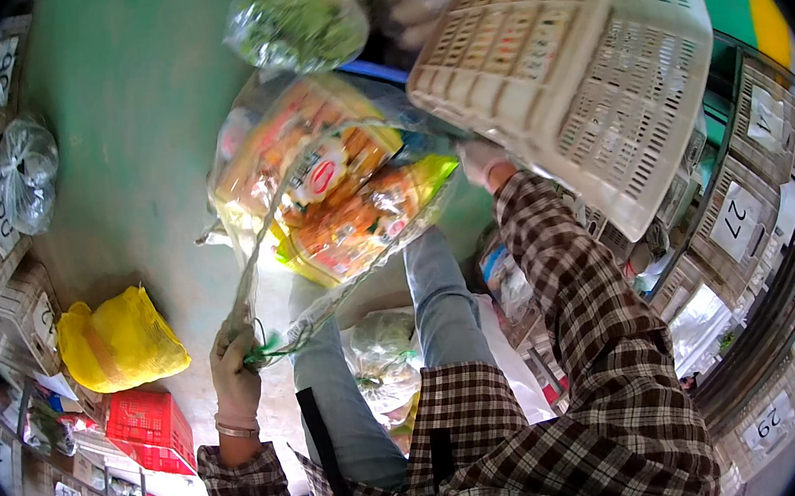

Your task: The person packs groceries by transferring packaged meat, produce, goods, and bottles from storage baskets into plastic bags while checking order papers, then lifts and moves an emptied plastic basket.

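A large clear plastic bag is stretched wide between my gloved hands, its mouth toward me. Inside lie an orange-and-red printed food packet and a yellow-green edged packet. My left hand is closed on the near left edge of the bag, where a green tie hangs. At the bag's far right edge, my right hand is closed on the plastic, its fingers partly hidden, close beside a pale slatted crate.
Bagged green vegetables lie beyond the bag. A yellow mesh sack and a red crate stand at left. Numbered shelf bins line both sides, with a knotted clear bag hanging at left. More bagged goods lie between my legs.
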{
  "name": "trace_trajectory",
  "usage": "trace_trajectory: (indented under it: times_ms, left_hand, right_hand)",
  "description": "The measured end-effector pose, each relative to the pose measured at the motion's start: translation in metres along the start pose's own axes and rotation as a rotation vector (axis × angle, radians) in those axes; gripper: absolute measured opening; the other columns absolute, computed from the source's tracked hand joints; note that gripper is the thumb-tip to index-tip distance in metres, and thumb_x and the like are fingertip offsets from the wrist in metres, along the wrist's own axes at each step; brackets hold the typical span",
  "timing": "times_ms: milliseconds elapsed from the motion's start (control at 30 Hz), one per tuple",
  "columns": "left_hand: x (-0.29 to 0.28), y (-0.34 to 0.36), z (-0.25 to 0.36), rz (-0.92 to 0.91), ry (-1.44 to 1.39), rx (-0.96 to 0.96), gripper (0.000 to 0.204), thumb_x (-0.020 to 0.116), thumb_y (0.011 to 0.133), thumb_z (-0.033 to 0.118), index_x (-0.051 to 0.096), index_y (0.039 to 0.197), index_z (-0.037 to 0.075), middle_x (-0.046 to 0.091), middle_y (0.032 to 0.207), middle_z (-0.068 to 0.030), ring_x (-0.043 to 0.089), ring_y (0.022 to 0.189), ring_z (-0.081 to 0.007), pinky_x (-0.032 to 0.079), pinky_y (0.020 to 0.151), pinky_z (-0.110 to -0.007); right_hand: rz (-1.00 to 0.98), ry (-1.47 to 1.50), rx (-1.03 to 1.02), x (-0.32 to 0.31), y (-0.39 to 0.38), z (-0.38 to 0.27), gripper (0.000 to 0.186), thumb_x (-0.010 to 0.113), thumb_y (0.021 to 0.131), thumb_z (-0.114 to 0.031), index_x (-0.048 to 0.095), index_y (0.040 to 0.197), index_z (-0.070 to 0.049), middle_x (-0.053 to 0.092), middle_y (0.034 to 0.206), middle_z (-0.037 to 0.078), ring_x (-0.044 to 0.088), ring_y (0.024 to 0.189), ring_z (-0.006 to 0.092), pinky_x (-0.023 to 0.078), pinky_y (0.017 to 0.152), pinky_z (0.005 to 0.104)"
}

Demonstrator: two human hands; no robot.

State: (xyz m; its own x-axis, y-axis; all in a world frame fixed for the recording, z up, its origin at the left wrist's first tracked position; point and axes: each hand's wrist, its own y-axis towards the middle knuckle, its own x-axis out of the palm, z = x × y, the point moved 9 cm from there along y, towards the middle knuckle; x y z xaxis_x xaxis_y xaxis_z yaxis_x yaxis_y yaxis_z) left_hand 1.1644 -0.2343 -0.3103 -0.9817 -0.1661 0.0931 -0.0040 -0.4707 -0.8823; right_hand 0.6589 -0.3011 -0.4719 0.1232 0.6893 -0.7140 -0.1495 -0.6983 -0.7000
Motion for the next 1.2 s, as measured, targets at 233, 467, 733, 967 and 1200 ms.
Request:
trace_trajectory:
  times_ms: [233, 467, 733, 967, 1200]
  left_hand:
    - [0.028, -0.007, -0.006, 0.149, 0.072, -0.055, 0.036, 0.049, 0.086, 0.015, 0.056, 0.119, 0.001, 0.055, 0.083, 0.0038, 0.039, 0.056, -0.0026, 0.032, 0.047, -0.017]
    - [0.082, 0.005, 0.006, 0.218, 0.318, -0.054, 0.037, 0.049, 0.087, 0.02, 0.058, 0.117, 0.001, 0.051, 0.074, 0.0044, 0.037, 0.054, -0.0031, 0.029, 0.047, -0.018]
    - [0.102, 0.018, -0.005, 0.272, 0.298, 0.027, 0.036, 0.048, 0.087, 0.019, 0.058, 0.115, -0.002, 0.051, 0.079, 0.0028, 0.038, 0.06, -0.0039, 0.03, 0.054, -0.018]
    - [0.092, 0.008, 0.001, 0.255, 0.219, -0.021, 0.036, 0.049, 0.089, 0.02, 0.057, 0.115, -0.003, 0.055, 0.083, 0.0015, 0.04, 0.063, -0.0039, 0.031, 0.053, -0.018]
    - [0.045, 0.006, 0.021, 0.195, 0.327, 0.149, 0.038, 0.049, 0.088, 0.021, 0.057, 0.115, -0.004, 0.057, 0.087, -0.0006, 0.042, 0.062, -0.0047, 0.033, 0.052, -0.018]
  right_hand:
    - [-0.588, -0.162, -0.033, 0.011, -0.165, 0.038, 0.031, 0.053, 0.084, -0.023, 0.062, 0.109, -0.007, 0.063, 0.106, 0.014, 0.062, 0.091, 0.0281, 0.049, 0.077, 0.041]
    - [0.253, 1.102, -0.271, -0.247, -0.165, 0.051, 0.047, 0.061, 0.086, -0.02, 0.048, 0.126, 0.0, 0.058, 0.113, 0.02, 0.059, 0.101, 0.0263, 0.047, 0.085, 0.0324]
    - [-0.196, 1.261, 0.309, -0.126, 0.023, 0.153, 0.055, 0.063, 0.086, -0.037, 0.053, 0.119, 0.005, 0.058, 0.111, 0.017, 0.053, 0.11, 0.021, 0.041, 0.09, 0.0316]
    - [0.207, 1.493, 0.163, -0.208, -0.024, 0.161, 0.036, 0.05, 0.092, -0.031, 0.058, 0.106, 0.001, 0.063, 0.088, 0.01, 0.061, 0.07, 0.0153, 0.051, 0.069, 0.0315]
    - [0.453, 1.827, -0.052, -0.307, -0.201, 0.197, 0.041, 0.042, 0.094, -0.034, 0.052, 0.116, -0.002, 0.056, 0.096, 0.007, 0.054, 0.078, 0.0169, 0.048, 0.066, 0.03]
